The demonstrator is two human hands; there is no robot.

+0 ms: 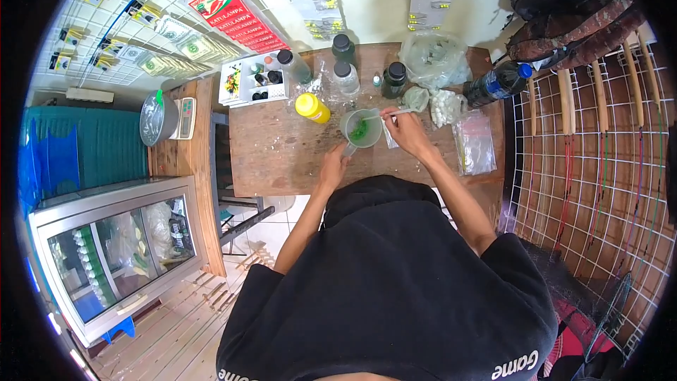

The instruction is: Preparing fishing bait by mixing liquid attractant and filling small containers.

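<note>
A translucent plastic measuring jug (363,136) with bright green matter inside is above the wooden table (275,161). My left hand (334,165) grips its handle at the lower left. In my right hand (404,129) is a pale, thin stirrer or spoon (394,113), its far end reaching over the jug and into it. A yellow plastic bottle (313,108) stands left of the jug. Behind the jug are a clear jar with a dark lid (346,79) and a dark jar (394,80). A small white packet or paper (390,135) lies partly under my right hand.
A white compartment box (264,96) holds small bottles at the back left. Plastic bags (436,61), a bag of white pieces (447,107), a dark bottle with a blue cap (497,84) and flat clear bags (474,144) lie right. A kitchen scale (185,118) and metal bowl (158,120) are left.
</note>
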